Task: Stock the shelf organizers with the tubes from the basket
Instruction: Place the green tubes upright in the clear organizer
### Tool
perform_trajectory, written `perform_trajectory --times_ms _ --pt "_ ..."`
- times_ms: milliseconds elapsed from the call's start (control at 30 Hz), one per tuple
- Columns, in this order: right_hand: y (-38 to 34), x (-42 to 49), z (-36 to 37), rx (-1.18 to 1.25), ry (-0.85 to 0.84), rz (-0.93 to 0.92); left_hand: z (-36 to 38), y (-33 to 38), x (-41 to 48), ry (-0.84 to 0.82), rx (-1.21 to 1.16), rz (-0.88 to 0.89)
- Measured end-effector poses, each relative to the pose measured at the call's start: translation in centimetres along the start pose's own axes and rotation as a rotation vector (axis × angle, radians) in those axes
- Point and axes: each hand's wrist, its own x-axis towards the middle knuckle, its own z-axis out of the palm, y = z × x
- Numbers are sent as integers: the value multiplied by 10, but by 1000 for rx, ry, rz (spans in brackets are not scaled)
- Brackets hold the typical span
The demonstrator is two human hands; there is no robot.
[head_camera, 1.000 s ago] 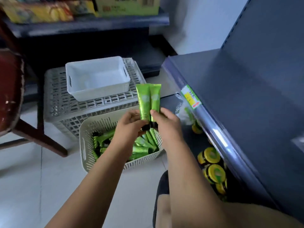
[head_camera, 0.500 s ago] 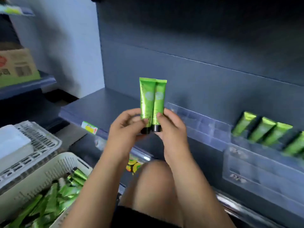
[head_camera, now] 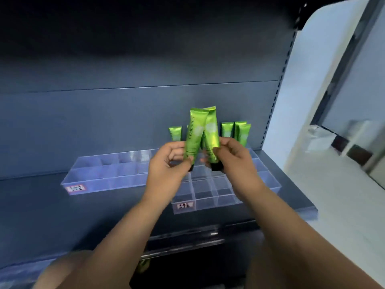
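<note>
A slotted shelf upright (head_camera: 275, 101) borders a white wall (head_camera: 304, 97).

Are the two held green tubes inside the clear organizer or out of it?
Out. Left hand pinches one green plastic tube, right hand the other green tube, black caps down, over the clear divided organizer.

A single wide-angle camera on my head faces forward and slightly down, close in on the dark blue-grey metal shelf bay (head_camera: 104, 122). My forearms rise from the bottom edge. At frame centre, my left hand (head_camera: 166, 161) pinches a glossy green plastic tube (head_camera: 192, 138) and my right hand (head_camera: 235, 157) a second green tube (head_camera: 212, 132), before clear plastic divided organizers (head_camera: 100, 180).
</note>
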Motion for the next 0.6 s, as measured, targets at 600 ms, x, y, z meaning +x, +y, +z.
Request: perform_trajectory --times_ms 600 --pt "38 123 -44 50 185 -53 52 -92 94 -136 17 -72"
